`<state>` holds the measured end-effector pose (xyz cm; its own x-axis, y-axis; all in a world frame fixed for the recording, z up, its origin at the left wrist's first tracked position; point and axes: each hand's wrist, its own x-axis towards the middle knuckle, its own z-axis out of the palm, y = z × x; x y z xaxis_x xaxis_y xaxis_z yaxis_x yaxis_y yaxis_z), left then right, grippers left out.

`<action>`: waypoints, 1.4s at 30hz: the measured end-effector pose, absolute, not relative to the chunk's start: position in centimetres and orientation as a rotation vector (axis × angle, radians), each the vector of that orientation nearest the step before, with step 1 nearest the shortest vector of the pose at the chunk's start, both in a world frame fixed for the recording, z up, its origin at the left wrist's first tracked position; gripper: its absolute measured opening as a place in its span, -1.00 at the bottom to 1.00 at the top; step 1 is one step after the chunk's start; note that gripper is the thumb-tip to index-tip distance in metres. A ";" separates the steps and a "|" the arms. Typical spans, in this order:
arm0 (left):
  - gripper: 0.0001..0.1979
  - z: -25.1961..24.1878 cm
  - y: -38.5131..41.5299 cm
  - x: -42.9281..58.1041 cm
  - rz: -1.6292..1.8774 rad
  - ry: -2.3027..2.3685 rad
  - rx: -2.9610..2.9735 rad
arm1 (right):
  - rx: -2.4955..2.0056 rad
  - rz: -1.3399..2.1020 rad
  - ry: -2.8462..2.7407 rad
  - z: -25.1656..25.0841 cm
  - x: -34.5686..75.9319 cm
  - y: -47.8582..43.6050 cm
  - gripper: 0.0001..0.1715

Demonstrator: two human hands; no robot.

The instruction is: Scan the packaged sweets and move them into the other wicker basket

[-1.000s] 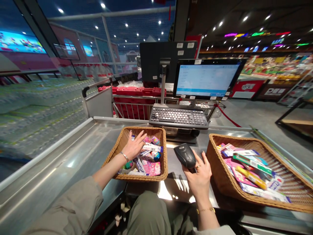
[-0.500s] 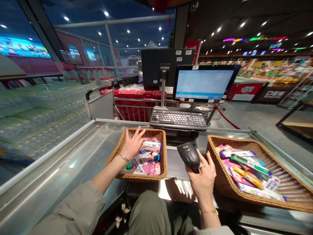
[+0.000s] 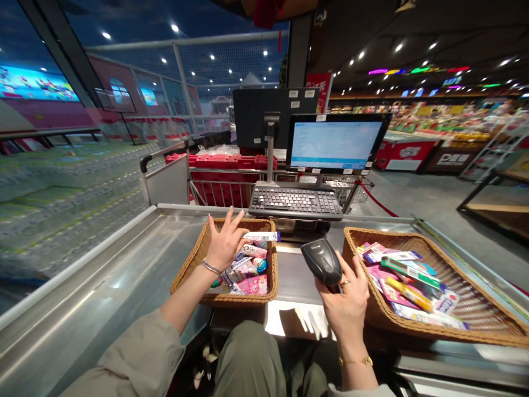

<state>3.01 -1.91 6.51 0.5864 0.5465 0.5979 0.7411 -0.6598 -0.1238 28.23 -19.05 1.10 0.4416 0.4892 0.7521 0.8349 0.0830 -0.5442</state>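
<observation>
My left hand (image 3: 225, 242) is over the left wicker basket (image 3: 176, 284), some fingers spread. Between its thumb and a finger it grips a slim white packet (image 3: 261, 236) with a barcode and a purple end, level with the basket's far rim. Below lie a Dove bar (image 3: 253, 251), a blue round item (image 3: 260, 264) and a pink packet (image 3: 253, 285). My right hand (image 3: 346, 298) is closed around a black barcode scanner (image 3: 321, 261), whose head tilts up and left toward the packet. The scanner hovers over the counter between the two baskets.
At right stands another wicker basket (image 3: 491, 309) of packets, with a green box (image 3: 411, 272) and a yellow tube (image 3: 408, 294). Behind the metal counter (image 3: 136, 264) are a keyboard (image 3: 295, 201) and a lit monitor (image 3: 334, 144). Stacked bottles (image 3: 74, 204) fill the left side.
My left hand has lifted the slim white packet from among the basket's contents. The scanner stays in my right hand, nearly still. The view has shifted slightly.
</observation>
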 end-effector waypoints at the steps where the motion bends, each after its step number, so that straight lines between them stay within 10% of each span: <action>1: -0.82 6.6 -2.0 3.3 -0.756 -1.042 -2.460 | -1.561 -0.395 -1.204 1.2 28.3 -19.1 -0.75; 42: -0.84 6.3 -4.4 13.4 -1.059 -1.023 -2.505 | -1.601 -0.417 -1.219 1.8 31.4 -22.0 -0.79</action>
<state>13.42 -4.37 6.28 0.4933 0.5136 0.7020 0.6840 -0.7277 0.0518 31.37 -21.98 1.76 0.4242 0.4974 0.7567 0.8570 0.0497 -0.5130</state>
